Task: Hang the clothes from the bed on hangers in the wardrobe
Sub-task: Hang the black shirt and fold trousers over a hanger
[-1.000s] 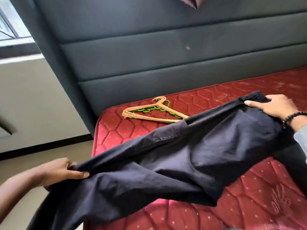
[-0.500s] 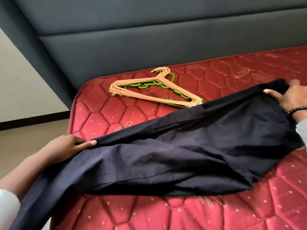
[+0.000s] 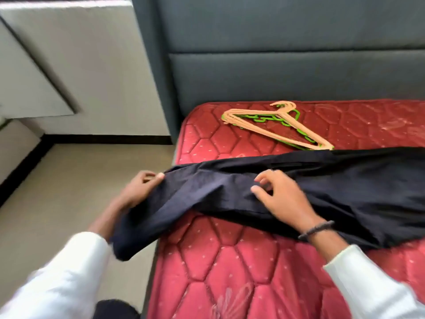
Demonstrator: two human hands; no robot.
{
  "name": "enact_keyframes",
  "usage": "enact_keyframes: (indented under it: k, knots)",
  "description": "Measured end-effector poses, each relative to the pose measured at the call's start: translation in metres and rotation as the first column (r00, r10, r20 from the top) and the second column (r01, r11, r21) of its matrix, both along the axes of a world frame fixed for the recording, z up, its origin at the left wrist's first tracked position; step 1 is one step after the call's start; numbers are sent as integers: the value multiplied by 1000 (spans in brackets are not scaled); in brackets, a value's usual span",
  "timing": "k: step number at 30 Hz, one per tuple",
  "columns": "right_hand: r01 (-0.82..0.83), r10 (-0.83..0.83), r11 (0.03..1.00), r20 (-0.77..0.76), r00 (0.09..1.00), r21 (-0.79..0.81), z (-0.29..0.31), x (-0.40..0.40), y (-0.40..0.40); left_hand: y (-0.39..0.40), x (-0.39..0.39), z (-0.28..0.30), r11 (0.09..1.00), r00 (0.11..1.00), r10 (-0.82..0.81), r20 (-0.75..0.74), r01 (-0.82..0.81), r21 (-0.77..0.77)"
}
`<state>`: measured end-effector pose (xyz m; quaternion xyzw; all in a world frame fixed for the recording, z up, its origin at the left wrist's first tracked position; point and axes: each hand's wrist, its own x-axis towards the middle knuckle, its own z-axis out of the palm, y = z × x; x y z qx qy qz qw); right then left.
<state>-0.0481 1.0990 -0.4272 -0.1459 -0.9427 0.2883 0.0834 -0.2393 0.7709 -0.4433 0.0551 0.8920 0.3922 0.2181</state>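
On the red quilted mattress (image 3: 230, 268) we see the dark navy garment (image 3: 333, 192) lying stretched across, one end draped over the mattress's left edge. Our left hand (image 3: 140, 187) pinches that hanging end between thumb and fingers. Our right hand (image 3: 282, 199) rests on the cloth's middle, fingers bent and loosely spread, holding nothing. Near the grey headboard (image 3: 287, 74) lies a stack of hangers (image 3: 276, 124), peach over green, just beside the garment. We read no writing or labels anywhere.

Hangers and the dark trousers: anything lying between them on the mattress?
Nothing: head view shows the hangers ending right at the dark trousers, only red mattress beside them.
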Motion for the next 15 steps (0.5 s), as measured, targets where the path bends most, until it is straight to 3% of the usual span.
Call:
enact_keyframes:
  k: [3, 5, 10, 13, 15]
  knots:
    - [-108, 105, 993, 65, 992, 38, -23, -12, -70, -30, 38, -32, 988, 989, 150, -4, -150, 38]
    - [-66, 57, 994, 96, 994, 92, -30, -19, -94, -36, 66, -32, 974, 975, 221, -16, -220, 43]
    - [53, -62, 990, 67, 996, 128, -30, -19, -117, -17, 94, -30, 971, 957, 175, -230, -206, -119]
    - [74, -76, 995, 42, 996, 62, -20, -15, -125, 3, 99, -26, 985, 932, 109, -347, -148, -88]
    - [64, -64, 998, -1, 998, 20, -12, -10, -129, 7, 100, -25, 982, 897, 163, -411, -189, -22]
